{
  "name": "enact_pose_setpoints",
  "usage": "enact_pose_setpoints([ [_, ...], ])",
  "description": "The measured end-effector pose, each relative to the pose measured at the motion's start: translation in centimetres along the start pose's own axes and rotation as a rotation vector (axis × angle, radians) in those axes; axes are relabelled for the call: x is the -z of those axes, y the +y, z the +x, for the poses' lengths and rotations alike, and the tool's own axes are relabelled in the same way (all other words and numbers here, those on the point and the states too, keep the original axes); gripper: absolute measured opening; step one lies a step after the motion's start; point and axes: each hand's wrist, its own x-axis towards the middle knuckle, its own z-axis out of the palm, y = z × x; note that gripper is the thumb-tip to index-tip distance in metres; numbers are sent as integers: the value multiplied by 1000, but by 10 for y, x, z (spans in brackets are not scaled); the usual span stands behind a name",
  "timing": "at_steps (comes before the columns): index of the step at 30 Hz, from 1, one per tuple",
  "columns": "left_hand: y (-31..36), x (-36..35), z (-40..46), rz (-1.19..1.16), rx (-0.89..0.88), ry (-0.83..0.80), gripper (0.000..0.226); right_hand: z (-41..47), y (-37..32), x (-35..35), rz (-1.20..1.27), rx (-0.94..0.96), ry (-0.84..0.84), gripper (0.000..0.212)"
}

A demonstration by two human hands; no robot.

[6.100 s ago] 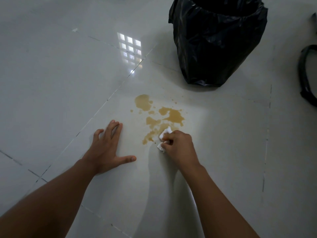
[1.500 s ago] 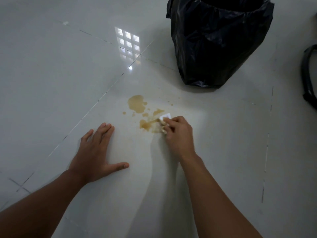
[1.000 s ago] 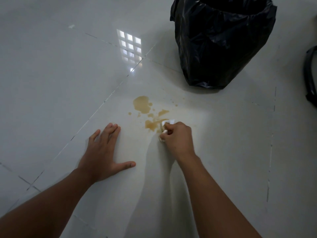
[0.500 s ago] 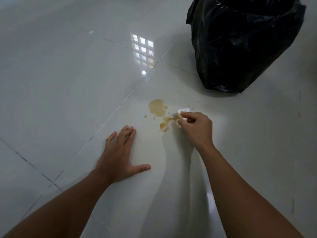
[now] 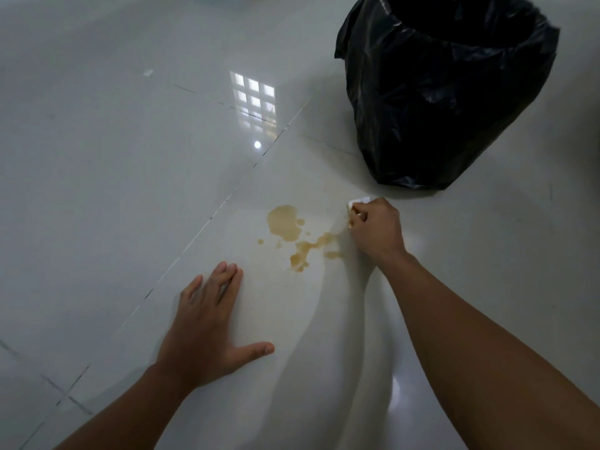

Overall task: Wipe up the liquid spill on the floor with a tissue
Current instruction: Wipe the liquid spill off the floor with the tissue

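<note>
Seen from above, a person leans over a glossy pale tiled floor (image 5: 97, 157) with both bare arms reaching forward. The right hand (image 5: 376, 230) is curled into a loose fist around a small crumpled white tissue (image 5: 358, 201), of which only a corner shows past the knuckles at the far edge of the fist. This hand rests on the floor just beyond and to the right of a tan liquid spill (image 5: 289, 228).

The spill lies to the left of the right hand and slightly nearer the person. It runs as an uneven chain: a larger rounded pool at the far left, then a thinner trail and small blots leading back towards the person and rightward, ending almost against the base of the fist. A few separate droplets sit to the left of the chain.

The left hand (image 5: 211, 323) is spread flat, palm down, fingers straight and thumb out, pressing the floor nearer the person and to the left of the spill, apart from it. It looks like a brace.

A bin lined with a black bag (image 5: 444, 92) stands beyond the right hand, close to it.

Judging from this layout, the right hand is much the nearer to the liquid, and its next stroke would need to travel leftward, across the trail towards the large pool. A good part of the spill remains.
</note>
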Motion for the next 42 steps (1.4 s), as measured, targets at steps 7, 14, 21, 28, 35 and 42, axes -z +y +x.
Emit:
enact_pose_setpoints([
  [7,1,2,0,-5,5,-17,125,3,-12,2,31,158,-179,29],
  [14,2,1,0,-16,5,0,123,-57,-37,-10,-28,453,-383,24],
  [21,1,1,-2,-3,12,-13,123,-20,-10,-1,134,69,34,23],
  [28,0,2,-1,-4,17,0,123,18,-20,-11,-136,147,-140,25],
  [35,2,3,-1,-3,12,-14,123,-8,-47,-17,-31,333,-300,26],
  [42,3,6,-2,7,17,-17,122,-68,-61,-25,-79,358,-344,33],
])
